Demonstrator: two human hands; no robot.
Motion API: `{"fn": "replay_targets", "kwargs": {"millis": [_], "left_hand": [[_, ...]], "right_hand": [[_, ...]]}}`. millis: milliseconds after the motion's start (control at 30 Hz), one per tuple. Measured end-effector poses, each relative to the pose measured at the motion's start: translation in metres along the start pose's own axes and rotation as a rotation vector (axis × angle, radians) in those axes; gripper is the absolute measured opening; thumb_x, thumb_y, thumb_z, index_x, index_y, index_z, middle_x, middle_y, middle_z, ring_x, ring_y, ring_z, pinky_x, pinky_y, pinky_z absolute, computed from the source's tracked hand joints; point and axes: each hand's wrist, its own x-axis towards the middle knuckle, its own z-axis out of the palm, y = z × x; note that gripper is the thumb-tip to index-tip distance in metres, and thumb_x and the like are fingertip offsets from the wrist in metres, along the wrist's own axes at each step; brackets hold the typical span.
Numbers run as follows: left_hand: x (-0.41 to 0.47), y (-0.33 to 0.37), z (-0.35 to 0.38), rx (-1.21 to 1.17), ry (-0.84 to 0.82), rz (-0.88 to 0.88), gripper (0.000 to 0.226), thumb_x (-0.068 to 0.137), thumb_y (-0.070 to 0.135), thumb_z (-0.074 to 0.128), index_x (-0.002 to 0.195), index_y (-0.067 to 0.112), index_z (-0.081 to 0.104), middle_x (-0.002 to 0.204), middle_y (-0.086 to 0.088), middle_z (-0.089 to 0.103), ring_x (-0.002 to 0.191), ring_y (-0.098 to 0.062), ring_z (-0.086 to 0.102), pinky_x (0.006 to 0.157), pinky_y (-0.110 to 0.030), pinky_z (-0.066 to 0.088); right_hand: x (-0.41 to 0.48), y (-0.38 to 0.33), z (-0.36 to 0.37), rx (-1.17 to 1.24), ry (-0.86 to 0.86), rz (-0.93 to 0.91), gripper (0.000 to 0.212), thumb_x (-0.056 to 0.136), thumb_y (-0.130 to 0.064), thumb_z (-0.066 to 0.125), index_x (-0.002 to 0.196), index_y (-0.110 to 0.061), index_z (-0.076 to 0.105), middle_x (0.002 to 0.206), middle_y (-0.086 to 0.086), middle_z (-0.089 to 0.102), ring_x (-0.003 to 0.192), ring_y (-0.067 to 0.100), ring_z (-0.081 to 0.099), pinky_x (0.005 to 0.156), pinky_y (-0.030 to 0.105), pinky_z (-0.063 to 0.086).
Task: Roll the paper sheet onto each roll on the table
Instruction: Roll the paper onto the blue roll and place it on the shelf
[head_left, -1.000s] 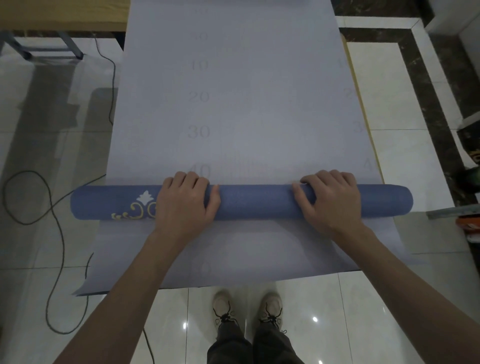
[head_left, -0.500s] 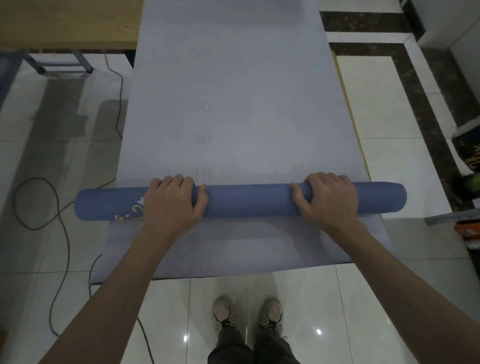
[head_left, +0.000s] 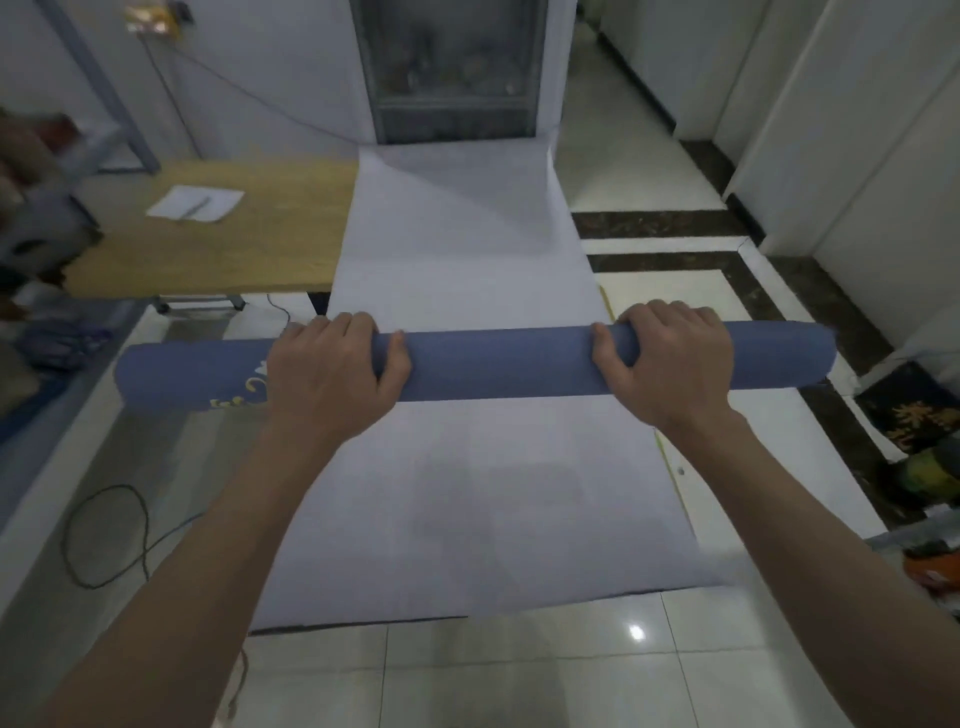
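Note:
A long blue roll (head_left: 498, 364) with a gold and white ornament near its left end lies crosswise over a wide pale sheet of paper (head_left: 467, 499). The sheet runs from its near edge by my feet's side far ahead, over the end of a wooden table. My left hand (head_left: 332, 369) grips the roll left of its middle, fingers over the top and thumb at the near side. My right hand (head_left: 670, 364) grips it right of the middle in the same way. Both ends of the roll stick out past the sheet's edges.
A wooden table (head_left: 218, 239) at the left carries a white sheet with a pen (head_left: 195, 203). A black cable (head_left: 106, 535) loops on the tiled floor at the left. Dark bags and clutter (head_left: 914, 431) sit at the right. A grey cabinet (head_left: 452, 67) stands ahead.
The roll has moved forward along the sheet, leaving more bare paper on the near side. My view has tilted up, so the table and room ahead now show. Both hands keep their grip.

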Motion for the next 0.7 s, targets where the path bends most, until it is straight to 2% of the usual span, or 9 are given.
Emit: {"fn": "replay_targets", "kwargs": {"millis": [100, 233, 300, 400, 500, 700], "left_hand": [[0.046, 0.0, -0.037, 0.004, 0.065, 0.016, 0.059, 0.105, 0.042, 0.029, 0.07, 0.006, 0.059, 0.059, -0.012, 0.058, 0.051, -0.032, 0.054, 0.053, -0.036, 0.04], [0.11, 0.0, -0.092, 0.041, 0.16, 0.026, 0.047, 0.102, 0.037, 0.039, 0.07, 0.008, 0.059, 0.061, -0.011, 0.059, 0.053, -0.031, 0.054, 0.055, -0.037, 0.04], [0.139, -0.002, -0.121, 0.058, 0.212, 0.049, 0.048, 0.103, 0.036, 0.036, 0.069, 0.009, 0.056, 0.06, -0.009, 0.056, 0.052, -0.03, 0.051, 0.055, -0.036, 0.039], [0.176, -0.003, -0.162, 0.078, 0.289, 0.074, 0.05, 0.104, 0.035, 0.031, 0.07, 0.009, 0.056, 0.06, -0.008, 0.055, 0.051, -0.029, 0.049, 0.054, -0.036, 0.038], [0.205, -0.004, -0.196, 0.104, 0.366, 0.082, 0.047, 0.102, 0.035, 0.035, 0.073, 0.008, 0.06, 0.063, -0.01, 0.059, 0.054, -0.031, 0.053, 0.058, -0.038, 0.039], [0.243, -0.003, -0.251, 0.126, 0.514, 0.098, 0.048, 0.102, 0.035, 0.036, 0.074, 0.006, 0.062, 0.063, -0.011, 0.06, 0.053, -0.03, 0.054, 0.057, -0.037, 0.04]], "right_hand": [[0.046, 0.008, -0.035, -0.004, 0.091, -0.015, 0.051, 0.099, -0.047, 0.047, 0.072, -0.009, 0.068, 0.065, 0.008, 0.066, 0.059, 0.028, 0.058, 0.063, 0.036, 0.042], [0.109, 0.015, -0.087, -0.013, 0.246, -0.034, 0.046, 0.096, -0.043, 0.051, 0.07, -0.009, 0.066, 0.063, 0.007, 0.065, 0.057, 0.027, 0.056, 0.063, 0.034, 0.037], [0.138, 0.017, -0.114, -0.029, 0.312, -0.038, 0.046, 0.096, -0.044, 0.052, 0.069, -0.01, 0.066, 0.062, 0.007, 0.064, 0.056, 0.028, 0.055, 0.062, 0.033, 0.035], [0.176, 0.017, -0.153, -0.059, 0.396, -0.048, 0.048, 0.097, -0.046, 0.05, 0.072, -0.009, 0.068, 0.065, 0.009, 0.067, 0.058, 0.03, 0.059, 0.063, 0.036, 0.042], [0.207, 0.015, -0.188, -0.062, 0.463, -0.057, 0.049, 0.096, -0.047, 0.049, 0.074, -0.009, 0.07, 0.069, 0.009, 0.069, 0.061, 0.03, 0.062, 0.065, 0.036, 0.046], [0.249, 0.014, -0.242, -0.099, 0.581, -0.096, 0.051, 0.099, -0.046, 0.046, 0.074, -0.009, 0.07, 0.068, 0.009, 0.069, 0.059, 0.029, 0.061, 0.063, 0.034, 0.044]]}}
